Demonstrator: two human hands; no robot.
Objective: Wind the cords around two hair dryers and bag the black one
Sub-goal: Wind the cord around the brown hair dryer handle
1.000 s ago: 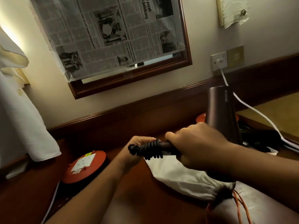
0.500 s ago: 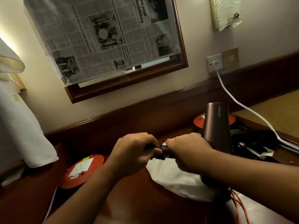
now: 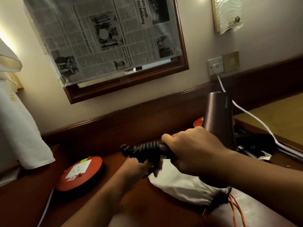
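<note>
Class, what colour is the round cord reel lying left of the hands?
Orange-red, with a white socket panel; cord reel, head view.

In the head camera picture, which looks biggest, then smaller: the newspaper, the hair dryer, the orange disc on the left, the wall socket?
1. Newspaper
2. Hair dryer
3. Orange disc, nearly the dryer's size, so unsure
4. Wall socket

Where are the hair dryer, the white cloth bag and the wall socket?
hair dryer (image 3: 218, 118): head view, on its barrel.
white cloth bag (image 3: 178, 185): head view, on its middle.
wall socket (image 3: 215, 66): head view, on its faceplate.
</note>
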